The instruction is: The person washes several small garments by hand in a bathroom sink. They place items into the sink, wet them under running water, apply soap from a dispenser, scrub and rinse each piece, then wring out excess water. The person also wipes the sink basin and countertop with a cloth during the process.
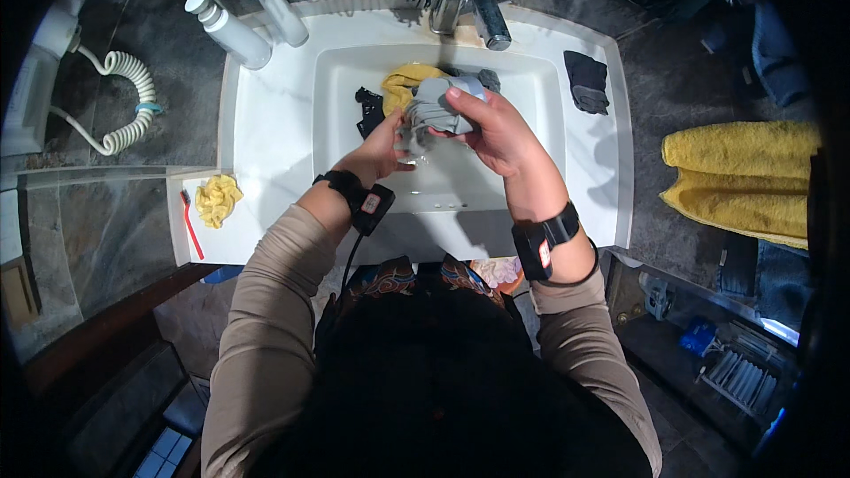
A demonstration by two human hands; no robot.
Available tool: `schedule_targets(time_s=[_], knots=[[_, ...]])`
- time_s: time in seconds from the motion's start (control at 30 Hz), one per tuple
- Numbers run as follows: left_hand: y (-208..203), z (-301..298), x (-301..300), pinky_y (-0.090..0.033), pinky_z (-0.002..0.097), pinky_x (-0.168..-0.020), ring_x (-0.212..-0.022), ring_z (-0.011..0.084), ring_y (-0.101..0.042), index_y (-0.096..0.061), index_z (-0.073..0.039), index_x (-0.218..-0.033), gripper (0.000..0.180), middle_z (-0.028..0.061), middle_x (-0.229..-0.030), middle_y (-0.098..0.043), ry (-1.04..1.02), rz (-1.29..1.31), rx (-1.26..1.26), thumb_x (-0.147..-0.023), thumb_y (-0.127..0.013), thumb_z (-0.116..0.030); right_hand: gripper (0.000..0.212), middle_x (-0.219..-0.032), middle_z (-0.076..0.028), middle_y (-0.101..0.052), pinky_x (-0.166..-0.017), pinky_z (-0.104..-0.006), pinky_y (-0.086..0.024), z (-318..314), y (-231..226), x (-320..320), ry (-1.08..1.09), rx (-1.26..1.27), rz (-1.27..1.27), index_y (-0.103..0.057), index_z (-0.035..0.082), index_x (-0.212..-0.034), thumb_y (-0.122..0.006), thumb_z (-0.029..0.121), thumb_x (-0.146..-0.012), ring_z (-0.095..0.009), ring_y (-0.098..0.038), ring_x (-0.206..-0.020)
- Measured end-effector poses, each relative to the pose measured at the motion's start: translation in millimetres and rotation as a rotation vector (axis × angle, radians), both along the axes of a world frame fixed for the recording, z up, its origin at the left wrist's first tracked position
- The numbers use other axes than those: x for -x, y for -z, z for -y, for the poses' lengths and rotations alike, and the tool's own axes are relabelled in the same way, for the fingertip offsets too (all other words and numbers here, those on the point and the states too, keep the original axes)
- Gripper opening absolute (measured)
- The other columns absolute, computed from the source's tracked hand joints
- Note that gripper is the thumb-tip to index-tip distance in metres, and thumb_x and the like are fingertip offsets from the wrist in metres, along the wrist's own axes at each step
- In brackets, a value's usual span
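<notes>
Over the white sink basin, both hands hold a bunched grey sock-like cloth. My right hand is closed round its right side, thumb on top. My left hand pinches its lower left end, the fingers partly hidden by the cloth. Behind it in the basin lie a yellow cloth, a dark grey cloth and a black lacy piece. Water or wet shine shows below the hands.
A faucet rises behind the basin. Two white bottles, one a pump bottle, stand back left. A crumpled yellow cloth and red toothbrush lie front left. A dark folded cloth rests right; a yellow towel hangs beyond.
</notes>
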State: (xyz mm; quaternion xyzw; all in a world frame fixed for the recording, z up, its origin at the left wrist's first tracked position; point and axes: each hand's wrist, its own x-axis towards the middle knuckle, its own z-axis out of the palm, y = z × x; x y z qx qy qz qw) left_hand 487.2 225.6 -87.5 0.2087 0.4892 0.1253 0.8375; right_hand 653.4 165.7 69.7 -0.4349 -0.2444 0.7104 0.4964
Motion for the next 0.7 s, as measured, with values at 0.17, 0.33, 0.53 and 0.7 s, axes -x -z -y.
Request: schedule_targets(time_s=[0.17,0.33,0.53,0.7], knots=[[21,-2,17,-0.048,0.0223,-0.068,-0.07,0.0118,-0.056,-0.054,-0.01,-0.11,0.027,-0.0001,-0.087,-0.059,-0.026,0.22,-0.093,-0.091,-0.058,-0.028,0.026,-0.098,-0.007,-0.065,-0.072,-0.0335,-0.058,25,5,-29,0.21,0.01,-0.068,-0.059,0.002,-0.108,-0.062,0.021,-0.089,-0.016,-0.065,-0.086],[9,-5,70,-0.044,0.0218,-0.065,-0.074,0.0109,-0.057,-0.062,-0.007,-0.096,0.017,0.0008,-0.085,-0.061,0.069,-0.109,-0.502,-0.091,-0.06,-0.023,0.024,-0.085,-0.006,-0.066,-0.05,-0.0218,-0.055,59,49,-89,0.356,0.126,0.013,-0.059,0.001,-0.107,-0.061,0.01,-0.085,-0.014,-0.066,-0.069],[34,12,56,-0.047,0.028,-0.073,-0.086,0.0144,-0.057,-0.063,-0.006,-0.112,0.033,0.005,-0.101,-0.063,0.575,-0.404,-0.542,-0.089,-0.061,-0.03,0.038,-0.099,-0.013,-0.062,-0.072,-0.0323,-0.055,57,97,-59,0.296,0.271,-0.357,-0.051,-0.001,-0.116,-0.052,0.004,-0.078,-0.023,-0.064,-0.084],[37,18,18,-0.048,0.0361,-0.087,-0.103,0.0263,-0.06,-0.051,-0.009,-0.129,0.056,0.0096,-0.116,-0.06,0.211,-0.262,-0.114,-0.092,-0.047,-0.05,0.028,-0.095,-0.01,-0.064,-0.073,-0.0364,-0.051,43,58,3,0.003,0.274,-0.494,-0.058,0.003,-0.106,-0.052,0.014,-0.082,-0.024,-0.064,-0.082]])
